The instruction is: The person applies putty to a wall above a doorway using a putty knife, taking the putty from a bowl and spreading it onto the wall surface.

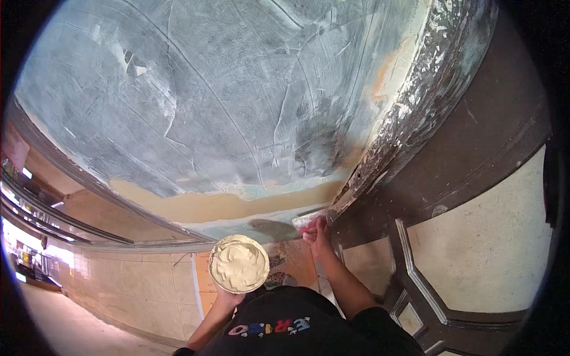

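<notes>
Shirt front: black (279,326), with coloured lettering, fills the bottom middle and lies nearest the camera.
Left hand (230,298): bears a round tub (216,285) from below, palm side up; its fingers are mostly hidden, so their spread cannot be told.
Tub: mouth up, just in front of the shirt, with cream paste (239,264) lying in uneven swirls nearly up to the rim.
Right hand (319,236): closed on a scraper (306,223), fingers curled narrow around its reddish handle.
Scraper: at the lower right corner of the grey-blue surface (225,101); whether the blade touches it cannot be told.
Lower edge: a tan band (219,207) with a ragged upper border, and a pale strip beneath it.
Right edge: rough moulding (415,89), flecked white, runs down close beside the scraper and limits room on that side.
Room leftward: the grey-blue surface stretches well past the scraper to a dark border (95,184).
Between hands: an open gap, tub and scraper apart.
</notes>
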Demonstrator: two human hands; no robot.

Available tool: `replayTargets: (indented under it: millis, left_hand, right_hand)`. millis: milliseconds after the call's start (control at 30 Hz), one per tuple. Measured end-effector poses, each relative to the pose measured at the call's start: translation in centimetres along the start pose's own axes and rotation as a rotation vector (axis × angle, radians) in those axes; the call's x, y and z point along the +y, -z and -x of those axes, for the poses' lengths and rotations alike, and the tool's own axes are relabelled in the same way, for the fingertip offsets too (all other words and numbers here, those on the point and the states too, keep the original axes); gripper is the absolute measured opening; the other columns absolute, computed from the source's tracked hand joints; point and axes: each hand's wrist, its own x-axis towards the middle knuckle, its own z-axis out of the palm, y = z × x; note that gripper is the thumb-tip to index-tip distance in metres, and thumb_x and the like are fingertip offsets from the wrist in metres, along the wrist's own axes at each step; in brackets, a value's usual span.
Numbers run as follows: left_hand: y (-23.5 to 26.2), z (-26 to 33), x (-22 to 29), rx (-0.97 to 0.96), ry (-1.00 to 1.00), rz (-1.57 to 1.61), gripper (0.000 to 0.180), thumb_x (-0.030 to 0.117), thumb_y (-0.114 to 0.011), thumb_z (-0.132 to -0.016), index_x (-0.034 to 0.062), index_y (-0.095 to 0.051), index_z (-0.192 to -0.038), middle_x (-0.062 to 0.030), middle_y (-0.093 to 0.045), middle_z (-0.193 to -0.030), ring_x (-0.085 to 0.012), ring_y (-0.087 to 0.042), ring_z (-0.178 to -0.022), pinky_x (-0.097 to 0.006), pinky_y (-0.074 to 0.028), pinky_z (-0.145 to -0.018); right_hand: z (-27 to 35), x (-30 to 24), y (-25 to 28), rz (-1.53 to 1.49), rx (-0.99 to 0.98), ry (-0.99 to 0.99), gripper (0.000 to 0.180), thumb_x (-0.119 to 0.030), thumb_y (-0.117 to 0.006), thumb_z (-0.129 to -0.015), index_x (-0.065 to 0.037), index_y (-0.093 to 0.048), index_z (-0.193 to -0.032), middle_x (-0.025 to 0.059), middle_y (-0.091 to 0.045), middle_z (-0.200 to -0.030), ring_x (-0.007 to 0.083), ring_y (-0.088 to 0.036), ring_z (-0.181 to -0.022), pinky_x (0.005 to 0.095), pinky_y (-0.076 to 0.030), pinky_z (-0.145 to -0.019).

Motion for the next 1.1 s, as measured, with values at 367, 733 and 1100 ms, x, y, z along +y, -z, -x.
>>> replayTargets:
  millis: [367,733,1100]
  left_hand:
    - [-3.6,0.1,0.7,0.041,-0.019,-0.004,0.061,0.057,-0.034,-0.092,0.017,-0.038,-0.138,-0.0088,-0.041,-0.14,-0.0307,-0.042,-0.126,-0.048,-0.035,-0.106]
    - [-4.8,-1.2,3.4,-0.166,0.05,0.312,0.06,0.051,-0.034,-0.094,0.0164,-0.029,-0.142,-0.0077,-0.033,-0.146,-0.0271,-0.038,-0.13,-0.045,-0.034,-0.107]
    - [-6.3,-1.2,6.3,-0.189,-0.041,0.38,0.079,0.071,-0.029,-0.084,0.0183,-0.03,-0.143,-0.0088,-0.033,-0.146,-0.0301,-0.037,-0.131,-0.048,-0.033,-0.107]
  right_hand:
    - [-0.7,3.6,2.2,0.225,0.044,-0.195,0.051,-0.056,-0.056,-0.086,-0.017,-0.043,-0.116,0.0072,-0.053,-0.09,0.0246,-0.062,-0.077,0.0386,-0.054,-0.062]
    - [7.0,-5.4,-2.7,0.482,-0.318,0.18,0.02,-0.024,-0.057,-0.093,-0.007,-0.047,-0.099,0.0052,-0.062,-0.089,0.0134,-0.063,-0.072,0.0273,-0.05,-0.063]
    - [17.2,-13.2,-15.7,0.854,-0.448,1.11,0.035,0.005,-0.069,-0.07,-0.004,-0.049,-0.097,0.0111,-0.051,-0.108,0.0226,-0.055,-0.1,0.0329,-0.05,-0.082]
